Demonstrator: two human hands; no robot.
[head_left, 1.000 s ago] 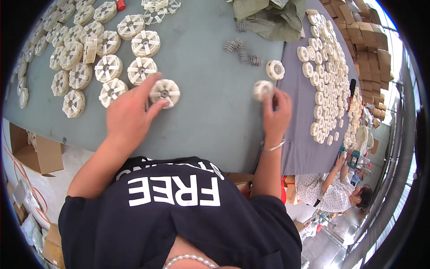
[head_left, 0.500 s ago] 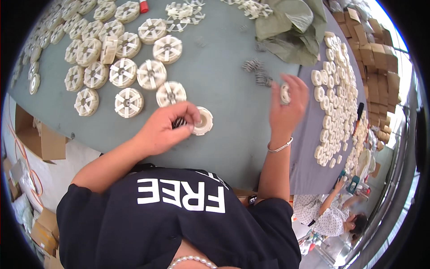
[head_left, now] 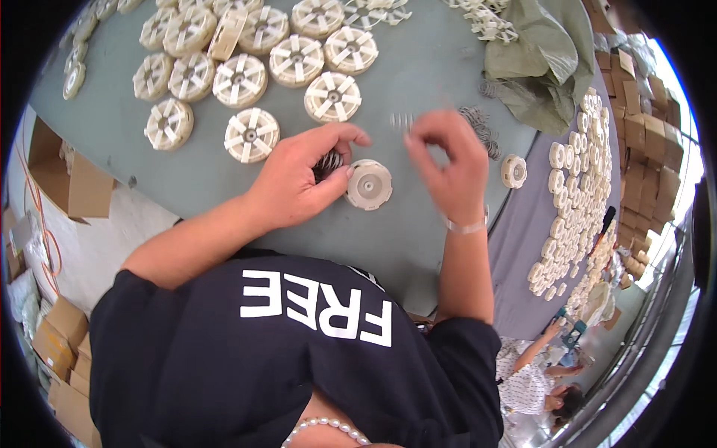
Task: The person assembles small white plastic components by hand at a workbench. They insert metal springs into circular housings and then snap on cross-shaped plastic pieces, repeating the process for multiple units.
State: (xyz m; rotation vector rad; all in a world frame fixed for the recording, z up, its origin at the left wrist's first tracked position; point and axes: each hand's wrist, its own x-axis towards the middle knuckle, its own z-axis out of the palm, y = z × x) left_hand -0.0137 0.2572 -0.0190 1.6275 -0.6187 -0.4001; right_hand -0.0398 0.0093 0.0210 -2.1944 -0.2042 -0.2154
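Note:
My left hand [head_left: 302,175] is curled around a bunch of dark coil springs [head_left: 327,166], which show between the thumb and fingers. Its thumb rests against the rim of a cream round plastic housing [head_left: 370,186] lying on the table, with a small hub in its middle. To the right, my right hand [head_left: 455,164] hovers over the table, thumb and fingers pinched and smeared by motion. A blurred coil spring [head_left: 402,120] shows at its fingertips. Behind that hand lies a pile of loose springs [head_left: 482,131]. A smaller cream ring part [head_left: 514,172] sits right of the hand.
Several cream discs with white spokes [head_left: 252,135] stand at the back left. White star-shaped pieces [head_left: 377,10] and a green plastic sheet [head_left: 541,67] lie at the back. Many small cream rings [head_left: 571,216] cover a grey surface on the right. A co-worker [head_left: 526,384] is at the lower right.
My view has shifted, so the table's things sit further right and higher. My right hand has come from the springs toward the housing, with a spring at its fingertips. The left hand keeps its springs.

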